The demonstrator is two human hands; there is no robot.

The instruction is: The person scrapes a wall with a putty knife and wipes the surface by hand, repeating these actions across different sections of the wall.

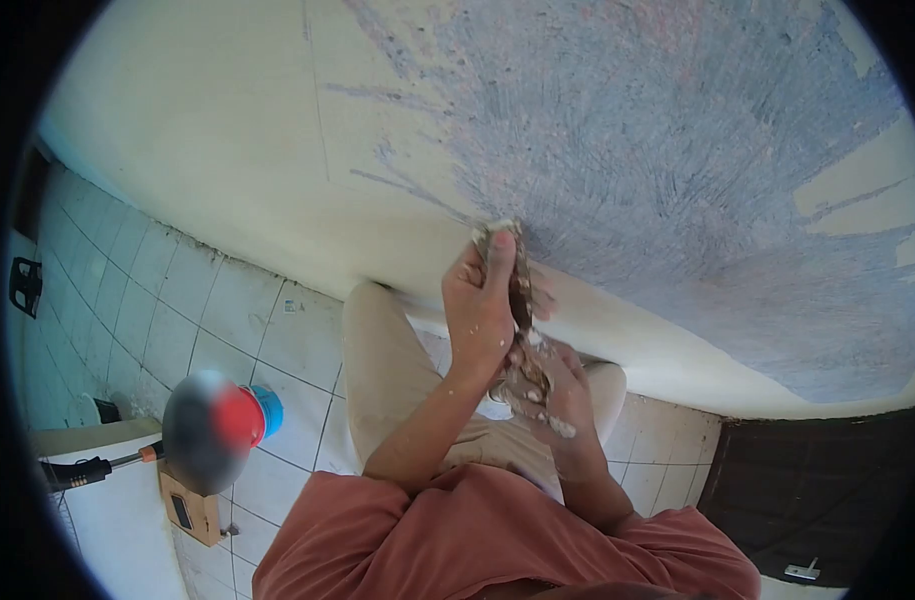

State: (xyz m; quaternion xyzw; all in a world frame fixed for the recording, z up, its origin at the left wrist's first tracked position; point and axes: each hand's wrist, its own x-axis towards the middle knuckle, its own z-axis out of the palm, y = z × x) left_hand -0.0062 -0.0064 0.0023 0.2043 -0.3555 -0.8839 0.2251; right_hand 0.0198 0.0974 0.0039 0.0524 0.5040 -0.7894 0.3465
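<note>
In the middle of the head view, my left hand [482,310] is closed around a brown, putty-smeared tool [520,290], its thumb pressed along the upper end. Just below and to the right, my right hand [552,385] is smeared with pale putty and blurred by motion; it is close against the tool's lower part, and how its fingers sit is unclear. Beyond both hands rises a cream wall [237,100] with a large scraped blue-grey patch [657,180].
White floor tiles [247,310] lie below the wall. At the left are a blue bucket [268,411], a blurred dark round object [202,435] and a cardboard box [190,508]. A dark brown door [807,490] is at the lower right.
</note>
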